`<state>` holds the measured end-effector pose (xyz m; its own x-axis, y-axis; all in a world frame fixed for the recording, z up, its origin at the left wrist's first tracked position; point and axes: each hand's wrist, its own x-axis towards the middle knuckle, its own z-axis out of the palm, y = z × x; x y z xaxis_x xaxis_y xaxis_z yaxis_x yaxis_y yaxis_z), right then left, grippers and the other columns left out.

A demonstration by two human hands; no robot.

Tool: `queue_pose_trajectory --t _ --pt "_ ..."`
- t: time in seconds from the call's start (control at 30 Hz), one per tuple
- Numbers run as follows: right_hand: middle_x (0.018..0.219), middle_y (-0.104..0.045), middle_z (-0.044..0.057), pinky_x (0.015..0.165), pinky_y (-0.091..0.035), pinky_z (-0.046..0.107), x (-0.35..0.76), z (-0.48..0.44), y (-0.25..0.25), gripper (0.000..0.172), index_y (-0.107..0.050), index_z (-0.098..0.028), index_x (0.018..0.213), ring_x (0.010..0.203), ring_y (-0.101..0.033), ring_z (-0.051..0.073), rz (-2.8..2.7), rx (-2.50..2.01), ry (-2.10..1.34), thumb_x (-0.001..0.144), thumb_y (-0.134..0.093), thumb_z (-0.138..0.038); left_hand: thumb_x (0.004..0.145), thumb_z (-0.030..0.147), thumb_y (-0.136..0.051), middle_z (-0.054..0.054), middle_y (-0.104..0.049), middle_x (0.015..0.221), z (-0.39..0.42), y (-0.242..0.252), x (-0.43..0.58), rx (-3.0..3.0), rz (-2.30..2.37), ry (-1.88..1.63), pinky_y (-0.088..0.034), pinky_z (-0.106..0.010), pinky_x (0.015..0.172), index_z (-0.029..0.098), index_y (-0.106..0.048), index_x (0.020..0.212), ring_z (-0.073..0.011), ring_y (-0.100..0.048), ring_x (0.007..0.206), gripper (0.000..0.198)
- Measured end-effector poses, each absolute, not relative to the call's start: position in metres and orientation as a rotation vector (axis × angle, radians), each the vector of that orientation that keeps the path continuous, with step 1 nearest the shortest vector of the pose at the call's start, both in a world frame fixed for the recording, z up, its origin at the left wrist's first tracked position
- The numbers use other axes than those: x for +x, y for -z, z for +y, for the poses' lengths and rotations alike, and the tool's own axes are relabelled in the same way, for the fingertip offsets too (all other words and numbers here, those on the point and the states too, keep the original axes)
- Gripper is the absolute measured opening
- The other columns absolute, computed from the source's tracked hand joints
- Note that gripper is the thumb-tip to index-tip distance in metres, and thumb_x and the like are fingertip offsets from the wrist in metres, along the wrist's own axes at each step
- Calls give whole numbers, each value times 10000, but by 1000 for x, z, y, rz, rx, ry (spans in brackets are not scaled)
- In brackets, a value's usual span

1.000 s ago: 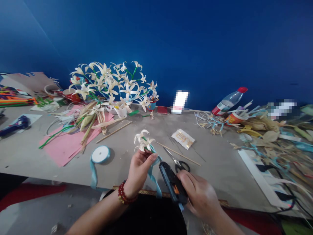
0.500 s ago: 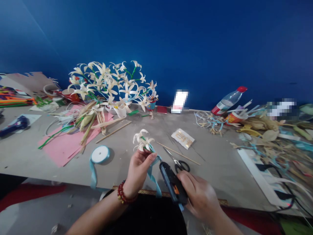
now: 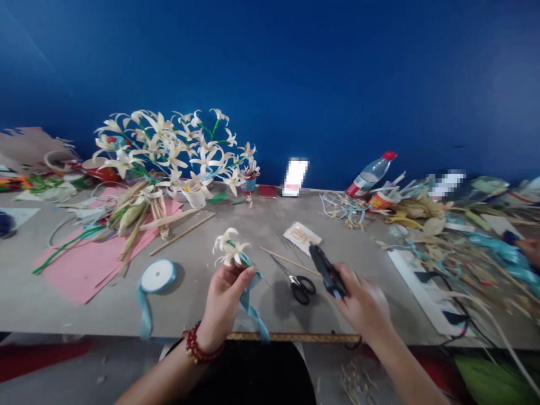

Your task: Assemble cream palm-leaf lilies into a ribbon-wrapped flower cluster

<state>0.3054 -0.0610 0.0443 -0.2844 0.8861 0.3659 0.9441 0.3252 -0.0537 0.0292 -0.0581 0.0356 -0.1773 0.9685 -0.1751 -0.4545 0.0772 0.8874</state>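
Note:
My left hand point(image 3: 225, 295) pinches the stem of a small spray of cream artificial flowers point(image 3: 230, 248) near the table's front edge. A strip of light blue ribbon point(image 3: 253, 315) hangs from the stem below my thumb. In my right hand point(image 3: 363, 301) is a black hot glue gun point(image 3: 325, 270), raised over the table with its nozzle pointing up and left, apart from the flowers. Black-handled scissors point(image 3: 299, 287) lie between my hands beside a thin wooden stick point(image 3: 289, 261). To the left is a ribbon roll point(image 3: 158, 275) with its loose end trailing toward the table edge.
Cream flowers point(image 3: 169, 143) in cups stand at the back left, above pink paper point(image 3: 80, 270) and dried husks. A small white packet point(image 3: 302, 236) lies mid-table. At right are a bottle point(image 3: 369, 177), a power strip point(image 3: 426, 292) and tangled husks. Another person's hand point(image 3: 529, 250) shows at far right.
My right hand has drawn the glue gun up and right, away from the ribbon-wrapped stem. The left hand still holds the flowers. The view has turned right, bringing another person's hand into sight.

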Motion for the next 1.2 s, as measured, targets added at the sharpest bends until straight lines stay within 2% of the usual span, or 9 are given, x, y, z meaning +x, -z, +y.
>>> queue_pose_trajectory --t 0.13,0.3,0.4,0.53,0.63,0.73,0.9,1.03,1.2 --pt "863 -715 98 494 -379 279 335 -26 -24 260 -554 -179 1114 642 -672 249 -2297 -2033 364 860 -542 -233 687 276 -840 -5 -666 748 -59 -37 30 612 1066 -1445 -494 -219 675 148 -699 776 -115 -592 691 210" --pt "868 -706 107 535 -387 277 341 1 -1 166 -570 -155 1024 701 -685 244 -2432 -1982 310 873 -541 -217 687 279 -839 -5 -669 744 -60 -37 31 604 1066 -1431 -496 -215 679 145 -705 784 -113 -601 688 213" --pt "953 -706 134 634 -447 298 345 11 2 226 -566 -130 1081 804 -688 255 -2504 -1892 255 869 -521 -194 690 285 -839 -5 -672 745 -59 -35 31 594 1049 -1433 -494 -219 691 149 -704 784 -114 -602 695 213" --pt "1151 -677 159 860 -480 369 354 21 -10 404 -560 -114 1187 1007 -654 285 -2609 -1730 177 786 -562 -159 681 288 -850 -9 -668 742 -58 -35 31 591 1013 -1430 -487 -224 691 142 -705 781 -114 -592 696 229" --pt "1265 -623 179 909 -488 450 346 10 -31 469 -548 -111 1247 1090 -619 329 -2584 -1591 205 792 -587 -216 674 282 -854 -5 -661 733 -57 -38 32 571 1017 -1429 -483 -222 689 138 -700 777 -110 -586 691 235" --pt "1187 -653 141 905 -513 422 312 -26 -58 380 -547 -146 1248 1077 -624 281 -2383 -1304 315 882 -592 -240 675 275 -851 -6 -661 735 -55 -41 34 568 1014 -1416 -473 -220 689 134 -699 784 -111 -583 691 235" --pt "994 -716 22 1019 -471 373 236 -74 -93 217 -646 -192 1062 967 -638 179 -2454 -621 324 867 -620 -101 711 259 -826 9 -644 727 -54 -41 41 594 949 -1391 -464 -221 702 143 -681 773 -106 -563 691 196" --pt "971 -729 13 952 -494 358 203 -63 -96 221 -682 -198 1018 898 -625 166 -2448 -540 449 934 -496 -111 745 250 -801 2 -648 739 -59 -46 45 625 902 -1378 -454 -223 714 139 -670 780 -106 -553 701 175" --pt "934 -720 32 865 -467 380 190 -47 -93 215 -699 -167 993 869 -594 198 -2490 -431 501 932 -500 -112 753 257 -793 0 -635 697 -62 -52 42 598 843 -1382 -449 -236 705 134 -656 761 -113 -549 680 184"
